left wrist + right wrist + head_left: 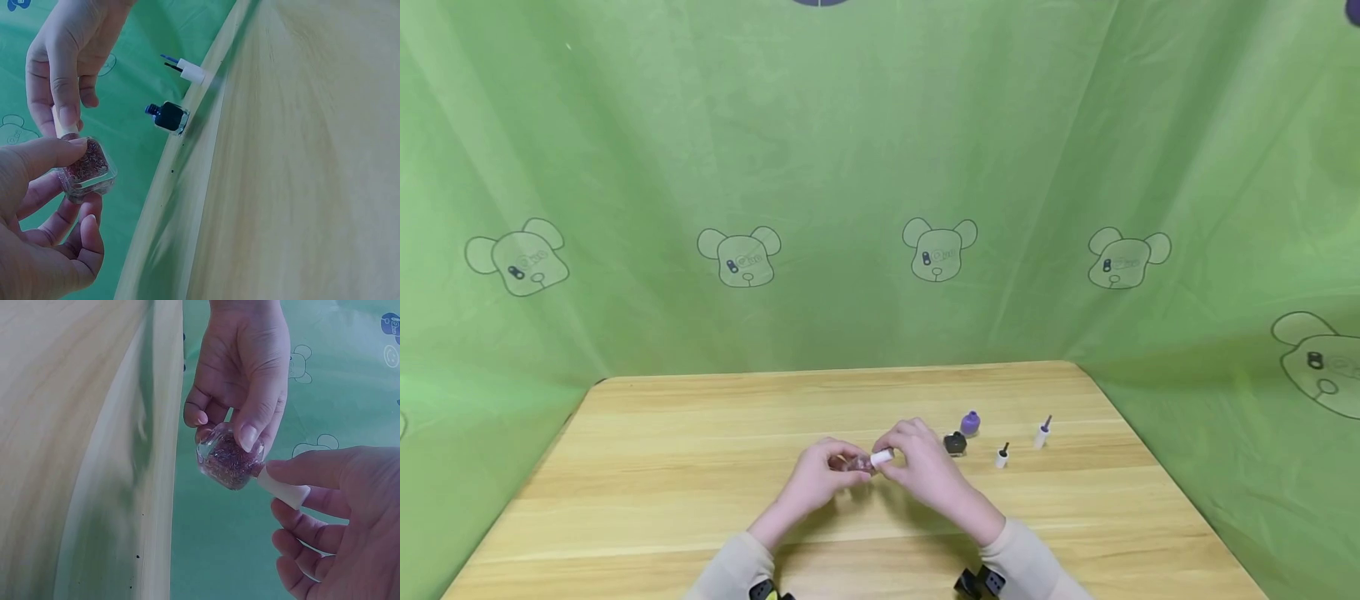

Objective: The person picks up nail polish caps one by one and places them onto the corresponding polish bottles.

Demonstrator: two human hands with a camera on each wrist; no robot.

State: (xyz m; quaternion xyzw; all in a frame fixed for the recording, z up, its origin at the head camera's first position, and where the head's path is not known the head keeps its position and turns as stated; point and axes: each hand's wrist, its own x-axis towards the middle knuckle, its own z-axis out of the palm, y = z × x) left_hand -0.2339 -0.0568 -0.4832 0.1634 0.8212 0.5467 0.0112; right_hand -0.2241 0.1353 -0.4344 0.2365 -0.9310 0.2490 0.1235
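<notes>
My left hand (pixel 820 477) grips a clear, rounded-square nail polish bottle (pixel 228 461) with dark red glitter inside, thumb on one face and fingers beneath. My right hand (pixel 922 467) pinches the bottle's white cap (pixel 284 489) between thumb and fingers. The cap stands at the neck, in line with it, and a bit of reddish neck shows between them in the right wrist view. Both hands are held close together above the wooden table, the bottle tilted on its side.
Right of my hands on the table (pixel 700 417) stand a black polish bottle (pixel 955 443) and a purple one (pixel 971 423), both uncapped. Farther right, two white caps (pixel 1002 458) stand with their brushes pointing up. A green curtain (pixel 850 167) surrounds the table.
</notes>
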